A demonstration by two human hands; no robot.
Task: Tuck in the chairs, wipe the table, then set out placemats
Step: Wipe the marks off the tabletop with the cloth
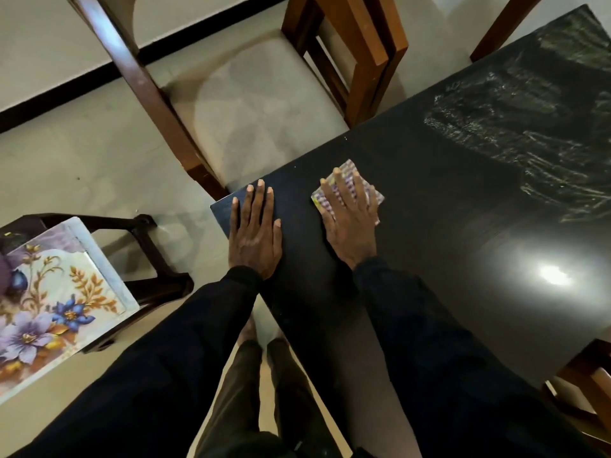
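Near the desk (446,193) corner, the right hand (350,216) presses the cloth (347,166) with straight fingers, the left hand (256,226) lies flat, grasping nothing; uneven pressure could bunch the cloth, leaving streaks.

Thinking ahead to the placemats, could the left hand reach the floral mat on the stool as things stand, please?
Probably yes: the left hand lies flat and empty on the table, with nothing between it and the floral mat.

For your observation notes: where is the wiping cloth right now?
In the head view, the cloth lies under the right hand on the dark table, near its left corner.
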